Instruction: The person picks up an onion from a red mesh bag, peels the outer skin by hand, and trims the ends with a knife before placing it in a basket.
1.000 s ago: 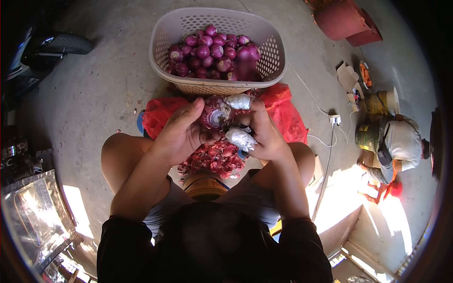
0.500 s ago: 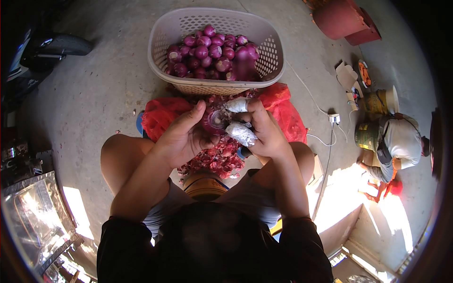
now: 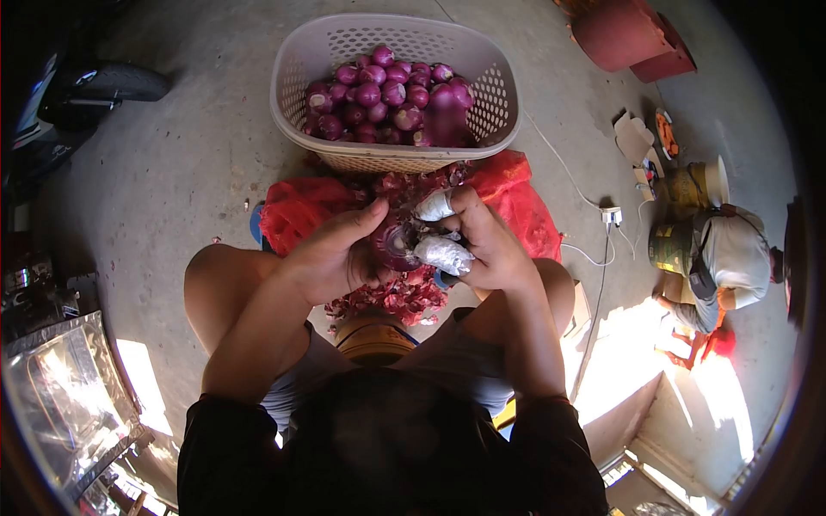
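My left hand [image 3: 331, 258] is closed around a red onion [image 3: 395, 247], its thumb along the upper side and its fingers underneath. The onion's cut, ringed end shows. My right hand [image 3: 492, 245] pinches at the onion's right edge. Silvery wrapping [image 3: 444, 254] covers the tips of its thumb and a finger. Dark scraps of skin show between those tips. Below both hands lies a heap of red onion skins [image 3: 400, 297]. Red mesh sacking [image 3: 520, 202] spreads on either side. Beyond it, a grey plastic basket [image 3: 288, 103] holds many peeled red onions [image 3: 394, 93].
A container [image 3: 374, 338] stands between my knees. On the right, another person [image 3: 736, 258] bends over beside buckets [image 3: 671, 245]. A power strip [image 3: 611, 215] with cables, an open carton [image 3: 634, 138] and red tubs [image 3: 615, 39] lie farther off. A wheel [image 3: 129, 82] is at left.
Both hands have shifted slightly toward me with the onion, which has turned a little in my left hand. My left thumb has moved right. The basket stays put.
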Demonstrator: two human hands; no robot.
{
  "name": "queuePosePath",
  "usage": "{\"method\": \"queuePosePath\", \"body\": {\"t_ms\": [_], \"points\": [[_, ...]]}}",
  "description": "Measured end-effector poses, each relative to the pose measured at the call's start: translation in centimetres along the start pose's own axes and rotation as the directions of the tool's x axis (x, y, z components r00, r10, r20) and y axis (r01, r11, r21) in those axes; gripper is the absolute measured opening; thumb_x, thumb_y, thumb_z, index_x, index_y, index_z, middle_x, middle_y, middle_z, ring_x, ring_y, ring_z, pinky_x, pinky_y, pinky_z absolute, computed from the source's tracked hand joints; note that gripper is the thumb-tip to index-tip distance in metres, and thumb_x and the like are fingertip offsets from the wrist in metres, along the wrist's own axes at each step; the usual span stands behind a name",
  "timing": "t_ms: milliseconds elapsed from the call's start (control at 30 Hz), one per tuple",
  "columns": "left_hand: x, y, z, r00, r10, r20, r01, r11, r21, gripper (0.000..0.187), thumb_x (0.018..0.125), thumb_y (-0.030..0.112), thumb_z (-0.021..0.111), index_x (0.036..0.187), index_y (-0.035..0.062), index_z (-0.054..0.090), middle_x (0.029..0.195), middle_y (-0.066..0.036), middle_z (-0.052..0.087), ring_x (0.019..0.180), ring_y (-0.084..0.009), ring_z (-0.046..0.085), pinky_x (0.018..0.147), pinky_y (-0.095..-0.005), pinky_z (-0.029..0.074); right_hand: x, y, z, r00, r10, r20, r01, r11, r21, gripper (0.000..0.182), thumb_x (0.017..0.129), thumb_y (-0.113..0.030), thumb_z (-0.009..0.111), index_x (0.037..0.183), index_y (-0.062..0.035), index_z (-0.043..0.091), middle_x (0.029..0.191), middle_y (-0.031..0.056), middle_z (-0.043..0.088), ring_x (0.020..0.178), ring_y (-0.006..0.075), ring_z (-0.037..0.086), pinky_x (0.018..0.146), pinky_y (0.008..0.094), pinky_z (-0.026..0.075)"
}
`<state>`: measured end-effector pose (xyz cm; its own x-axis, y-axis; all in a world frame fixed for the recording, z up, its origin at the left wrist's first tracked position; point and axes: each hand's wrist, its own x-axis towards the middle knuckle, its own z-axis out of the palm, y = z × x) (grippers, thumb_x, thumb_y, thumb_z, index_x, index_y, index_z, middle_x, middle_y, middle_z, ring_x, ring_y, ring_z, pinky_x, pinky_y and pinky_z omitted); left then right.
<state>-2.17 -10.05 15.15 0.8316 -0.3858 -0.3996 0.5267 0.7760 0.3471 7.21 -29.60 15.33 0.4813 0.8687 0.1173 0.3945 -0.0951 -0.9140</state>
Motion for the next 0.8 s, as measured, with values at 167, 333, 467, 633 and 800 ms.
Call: {"method": "queuePosePath", "body": {"t_ms": [167,333,467,633,800], "points": [[0.2,-0.1,0.0,0.999,-0.036,0.013,0.037,0.999,-0.002,0.039,0.092,0.038,0.046,0.108,0.0033,0.053,0.084,-0.007,0.064,0.062,-0.0134,0.063,0.051,-0.023,0.052,-0.5,0.6,-0.2,0.997,0.069,0.033,-0.073,0.989,0.131,0.049,0.07,0.005,0.062,0.112,-0.006,0.038,0.091,0.0119,0.059,0.087,0.0222,0.061,0.07,0.0302,0.045],[0.1,-0.2,-0.4,0.998,-0.056,0.0,0.056,0.994,0.089,0.049,0.091,0.049,0.04,0.114,0.0067,0.048,0.085,-0.006,0.062,0.063,-0.0122,0.06,0.049,-0.0218,0.047,0.1,0.0,-0.4,0.997,-0.067,0.039,0.05,0.942,0.332,0.046,0.071,0.014,0.053,0.112,-0.0027,0.04,0.102,0.0093,0.056,0.095,0.017,0.056,0.079,0.0272,0.042],[0.2,-0.3,-0.2,0.999,-0.031,0.027,0.028,0.994,0.108,0.051,0.09,0.051,0.039,0.113,0.0063,0.048,0.083,-0.006,0.062,0.062,-0.0127,0.06,0.049,-0.0224,0.048,0.1,-0.3,0.0,0.998,-0.061,-0.028,0.068,0.914,0.401,0.042,0.076,0.012,0.053,0.113,-0.0024,0.041,0.101,0.0073,0.055,0.092,0.0149,0.056,0.078,0.0264,0.042],[-0.1,0.2,1.0,0.999,0.037,-0.02,-0.035,0.995,0.095,0.053,0.09,0.052,0.038,0.112,0.0056,0.049,0.086,-0.007,0.063,0.064,-0.013,0.061,0.049,-0.0233,0.048,-0.1,-0.1,0.2,0.99,0.017,-0.143,0.05,0.89,0.453,0.036,0.079,0.005,0.058,0.111,-0.0031,0.042,0.094,0.0053,0.055,0.084,0.0101,0.055,0.073,0.0247,0.043],[-0.3,0.5,0.9,0.992,0.126,-0.01,-0.122,0.974,0.19,0.052,0.09,0.052,0.039,0.112,0.0062,0.049,0.088,-0.008,0.063,0.067,-0.0135,0.062,0.05,-0.0235,0.048,-0.3,0.7,-0.2,0.982,0.013,-0.187,0.109,0.773,0.625,0.035,0.08,0.003,0.059,0.11,-0.0023,0.042,0.087,0.0029,0.055,0.077,0.008,0.054,0.07,0.0232,0.042]]}}
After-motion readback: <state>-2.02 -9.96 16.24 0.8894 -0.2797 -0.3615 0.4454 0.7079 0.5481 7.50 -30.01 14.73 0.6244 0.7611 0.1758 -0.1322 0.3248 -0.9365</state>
